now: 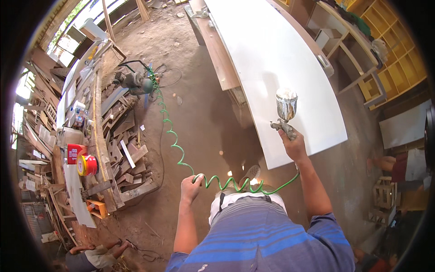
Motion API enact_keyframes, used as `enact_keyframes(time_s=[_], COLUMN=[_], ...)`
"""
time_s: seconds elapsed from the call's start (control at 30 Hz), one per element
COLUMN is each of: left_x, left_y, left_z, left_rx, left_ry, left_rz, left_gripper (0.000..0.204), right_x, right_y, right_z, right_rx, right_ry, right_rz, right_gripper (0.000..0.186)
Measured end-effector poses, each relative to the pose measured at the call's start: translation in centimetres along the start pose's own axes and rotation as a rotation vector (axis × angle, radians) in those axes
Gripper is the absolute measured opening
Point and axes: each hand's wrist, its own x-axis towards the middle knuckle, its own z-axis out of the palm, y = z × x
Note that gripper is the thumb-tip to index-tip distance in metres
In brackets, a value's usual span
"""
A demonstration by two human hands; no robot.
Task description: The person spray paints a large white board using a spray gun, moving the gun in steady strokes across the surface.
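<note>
My right hand (291, 145) grips a spray gun (281, 126) topped by a shiny metal cup (286, 102), held over a large white board (260, 41). My left hand (190, 186) is closed on a green coiled hose (219, 185), down at waist height to the left of the gun. The hose runs from near my right forearm through my left hand and on up to a compressor (140, 82) standing on the dirt floor.
A workbench (99, 136) with cans (88, 165) and wood scraps (127, 158) lines the left. Yellow shelving (392, 45) and a cabinet frame (344, 50) stand at upper right. Other people appear at lower left (97, 256) and at right (403, 165). A thin cord (161, 154) crosses the floor.
</note>
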Motion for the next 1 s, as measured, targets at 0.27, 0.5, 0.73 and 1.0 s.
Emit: enact_keyframes(time_s=[0.27,0.5,0.73,1.0], left_x=[3.4,8.9,18.3,26.5], left_y=[2.9,3.7,6.1,8.3], left_z=[-1.4,-3.2,-7.3,-10.8], left_rx=[-0.081,-0.087,-0.069,-0.006], left_ry=[0.068,0.032,-0.060,-0.120], left_rz=[-0.061,-0.084,-0.036,0.018], left_gripper=[0.041,0.042,0.041,0.044], right_x=[8.8,16.8,24.0,28.7], right_y=[-2.2,-5.1,-6.2,-7.2], right_z=[3.0,6.4,10.6,13.3], right_rx=[-0.020,-0.076,-0.110,-0.053], right_ry=[0.015,0.055,0.114,0.166], right_rz=[-0.065,-0.033,-0.051,0.117], right_gripper=[0.034,0.030,0.029,0.031])
